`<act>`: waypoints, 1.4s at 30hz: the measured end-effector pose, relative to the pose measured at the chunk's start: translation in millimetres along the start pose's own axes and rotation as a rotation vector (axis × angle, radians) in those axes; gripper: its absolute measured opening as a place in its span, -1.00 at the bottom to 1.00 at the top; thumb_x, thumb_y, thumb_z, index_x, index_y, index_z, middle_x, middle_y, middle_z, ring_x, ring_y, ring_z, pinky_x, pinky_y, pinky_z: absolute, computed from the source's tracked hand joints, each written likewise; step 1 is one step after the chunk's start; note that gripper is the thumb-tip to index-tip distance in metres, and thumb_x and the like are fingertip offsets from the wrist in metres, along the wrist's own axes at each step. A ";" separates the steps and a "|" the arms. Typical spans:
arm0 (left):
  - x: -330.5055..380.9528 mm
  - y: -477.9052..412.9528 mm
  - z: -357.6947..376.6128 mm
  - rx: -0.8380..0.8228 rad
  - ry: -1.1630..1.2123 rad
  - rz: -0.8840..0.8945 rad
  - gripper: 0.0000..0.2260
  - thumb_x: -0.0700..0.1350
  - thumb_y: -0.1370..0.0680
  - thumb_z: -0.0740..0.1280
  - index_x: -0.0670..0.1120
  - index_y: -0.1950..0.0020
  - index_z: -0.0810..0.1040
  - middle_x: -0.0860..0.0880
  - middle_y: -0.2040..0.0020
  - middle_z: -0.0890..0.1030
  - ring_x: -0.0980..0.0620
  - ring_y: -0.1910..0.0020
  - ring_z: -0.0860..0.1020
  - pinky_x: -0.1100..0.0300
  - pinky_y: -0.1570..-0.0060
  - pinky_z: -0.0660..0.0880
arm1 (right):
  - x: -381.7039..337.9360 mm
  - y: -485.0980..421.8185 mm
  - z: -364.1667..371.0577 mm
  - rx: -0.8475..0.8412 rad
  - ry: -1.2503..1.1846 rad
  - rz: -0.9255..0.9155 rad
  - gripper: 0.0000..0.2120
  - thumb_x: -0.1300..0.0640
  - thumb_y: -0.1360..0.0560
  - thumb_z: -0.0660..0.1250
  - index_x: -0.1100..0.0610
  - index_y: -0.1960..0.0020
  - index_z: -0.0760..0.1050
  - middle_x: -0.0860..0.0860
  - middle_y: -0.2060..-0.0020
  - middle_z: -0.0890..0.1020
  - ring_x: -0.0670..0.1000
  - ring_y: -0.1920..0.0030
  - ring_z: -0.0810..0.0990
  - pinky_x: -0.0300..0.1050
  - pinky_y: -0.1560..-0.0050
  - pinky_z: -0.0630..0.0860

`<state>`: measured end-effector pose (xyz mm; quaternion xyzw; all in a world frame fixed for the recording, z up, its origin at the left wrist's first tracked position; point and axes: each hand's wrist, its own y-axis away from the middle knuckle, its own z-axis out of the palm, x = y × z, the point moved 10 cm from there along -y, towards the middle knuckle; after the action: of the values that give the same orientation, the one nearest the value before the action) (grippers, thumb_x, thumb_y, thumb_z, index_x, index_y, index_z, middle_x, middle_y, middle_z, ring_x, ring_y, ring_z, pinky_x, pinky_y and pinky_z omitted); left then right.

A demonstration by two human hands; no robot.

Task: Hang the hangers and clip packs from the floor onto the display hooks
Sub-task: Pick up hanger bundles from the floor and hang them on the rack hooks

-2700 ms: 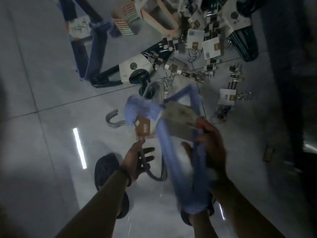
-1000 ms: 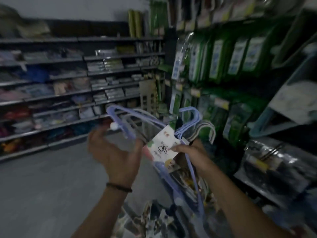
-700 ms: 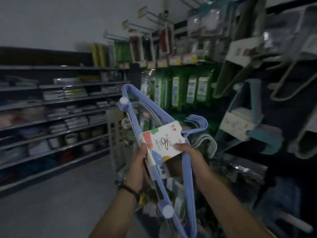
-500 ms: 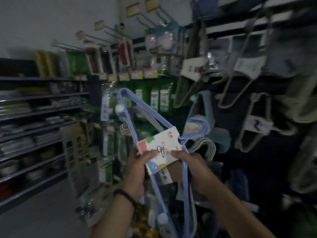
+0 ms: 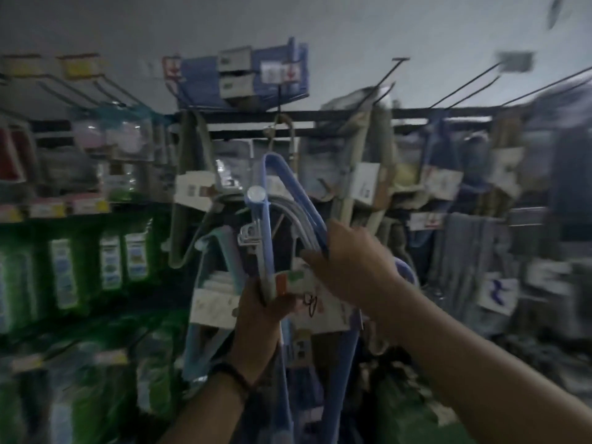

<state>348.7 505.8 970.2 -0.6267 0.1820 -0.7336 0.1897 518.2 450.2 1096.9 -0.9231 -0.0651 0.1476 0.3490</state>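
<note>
I have the pack of blue hangers point(image 5: 275, 219) raised in front of the display wall, its frame standing nearly upright and its card label point(image 5: 317, 302) low between my hands. My left hand point(image 5: 259, 318) is closed round the lower part of the bundle at the label's left edge. My right hand point(image 5: 349, 267) is wrapped over the upper right side, fingers curled onto the blue arm near the curved hook ends point(image 5: 407, 270) (the blur makes the exact finger hold hard to read). Nothing is hung yet. Bare display hooks point(image 5: 461, 88) jut out from the top rail to the upper right, well apart from the pack, and other hanger packs point(image 5: 365, 187) dangle just behind it. To do this well, I judge I should turn the hook ends uppermost, keep the bundle squeezed together so no hanger splays, then lift them over a free hook's tip and slide back.
</note>
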 end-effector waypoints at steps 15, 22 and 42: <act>55.9 -114.9 235.7 -0.085 -0.346 0.167 -0.70 0.29 -0.53 0.36 0.10 0.17 0.63 0.20 0.27 0.68 0.24 0.22 0.63 0.16 0.15 0.51 | 260.2 -80.8 -140.2 0.256 0.040 -0.017 -0.90 0.14 -0.68 0.26 0.04 -0.15 0.34 0.07 0.16 0.61 0.00 0.32 0.58 -0.12 0.44 0.46; 104.0 -183.0 313.2 -0.293 -0.715 0.419 -0.71 0.21 -0.60 0.34 0.04 0.11 0.69 -0.01 0.20 0.69 0.04 0.23 0.66 -0.03 0.09 0.63 | 379.4 -138.3 -190.0 0.181 0.190 0.085 -0.88 0.18 -0.64 0.29 0.01 -0.14 0.45 -0.02 0.22 0.59 0.02 0.26 0.66 -0.02 0.33 0.65; 126.3 -243.3 455.2 -0.611 -0.829 0.457 -0.79 0.07 -0.59 0.46 0.07 -0.19 0.74 0.10 -0.10 0.75 0.12 -0.09 0.70 0.00 -0.26 0.60 | 436.0 -259.3 -206.8 0.593 0.170 0.090 -0.80 0.14 -0.62 0.33 0.04 -0.11 0.31 0.08 0.21 0.57 0.21 0.22 0.58 0.05 0.30 0.51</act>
<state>768.5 638.1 1267.9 -0.8335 0.4277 -0.2802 0.2093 992.8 612.2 1317.4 -0.7922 0.0509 0.0977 0.6003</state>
